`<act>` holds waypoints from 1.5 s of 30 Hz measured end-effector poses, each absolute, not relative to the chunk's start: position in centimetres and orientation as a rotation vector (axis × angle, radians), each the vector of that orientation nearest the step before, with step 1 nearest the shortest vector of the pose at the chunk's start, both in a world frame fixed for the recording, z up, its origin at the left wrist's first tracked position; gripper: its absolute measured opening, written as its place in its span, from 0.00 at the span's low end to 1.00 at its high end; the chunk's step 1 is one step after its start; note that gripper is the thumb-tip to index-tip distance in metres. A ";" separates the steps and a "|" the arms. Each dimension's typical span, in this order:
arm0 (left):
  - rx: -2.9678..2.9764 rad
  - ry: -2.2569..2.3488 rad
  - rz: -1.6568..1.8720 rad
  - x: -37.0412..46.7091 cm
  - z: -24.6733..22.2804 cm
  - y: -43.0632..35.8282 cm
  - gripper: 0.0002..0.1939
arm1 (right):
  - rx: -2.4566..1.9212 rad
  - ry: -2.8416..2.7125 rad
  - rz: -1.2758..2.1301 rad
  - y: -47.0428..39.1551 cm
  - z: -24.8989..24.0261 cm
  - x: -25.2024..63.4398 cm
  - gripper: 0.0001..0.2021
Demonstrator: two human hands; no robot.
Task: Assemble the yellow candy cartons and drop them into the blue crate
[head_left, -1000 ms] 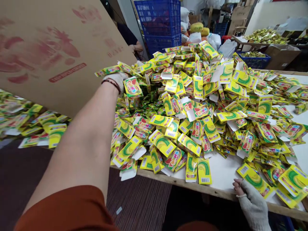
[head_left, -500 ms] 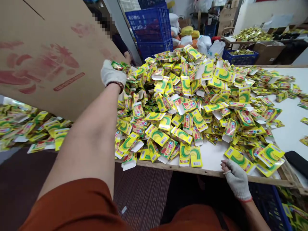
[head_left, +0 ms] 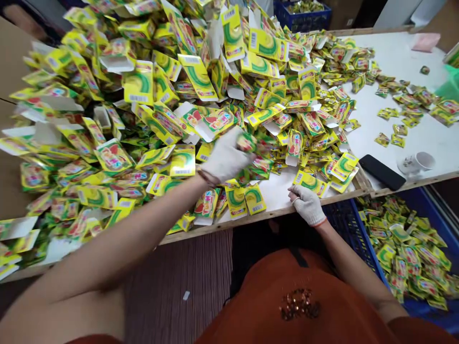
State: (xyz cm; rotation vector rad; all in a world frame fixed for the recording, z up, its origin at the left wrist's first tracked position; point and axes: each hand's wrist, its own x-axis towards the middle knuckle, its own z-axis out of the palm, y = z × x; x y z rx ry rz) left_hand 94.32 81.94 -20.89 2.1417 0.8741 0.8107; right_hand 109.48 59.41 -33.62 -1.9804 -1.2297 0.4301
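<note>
My left hand [head_left: 227, 157], in a white glove with bare fingertips, is closed around several small green and red candy packets [head_left: 258, 168]. It is over the front of a large pile, and motion blurs the fingertips and packets. Around it lie yellow-green cardboard candy boxes [head_left: 182, 161], many with white flaps standing open. My right hand [head_left: 307, 205], gloved the same way, rests at the table's front edge with its fingers curled in and nothing visible in them. Just above it lies a yellow candy box [head_left: 309, 183].
A black phone [head_left: 382, 172] and a white cup [head_left: 416, 163] stand on the white tabletop [head_left: 369, 143] at right. Below it, a blue crate [head_left: 373, 253] holds many packets. Loose packets [head_left: 398, 129] lie farther right. Another person's arm [head_left: 25, 19] shows at upper left.
My left hand has moved from beside the large carton at left to the front middle of the pile, still holding packets. The view has turned down and right. My right hand remains at the table edge.
</note>
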 end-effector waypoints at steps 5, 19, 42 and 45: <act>2.297 0.811 0.588 97.3 -25.4 77.4 0.33 | -1.943 -1.204 0.447 59.4 -33.6 109.7 0.16; 2.699 0.445 0.514 93.3 -31.2 70.7 0.09 | -1.855 -1.086 0.517 58.5 -31.7 111.3 0.13; 2.288 0.835 0.475 99.8 -28.7 74.0 0.07 | -2.057 -1.042 0.300 61.3 -26.8 117.7 0.12; 1.819 0.804 0.617 97.9 -29.3 73.2 0.15 | -1.701 -0.819 0.660 58.5 -26.7 116.2 0.15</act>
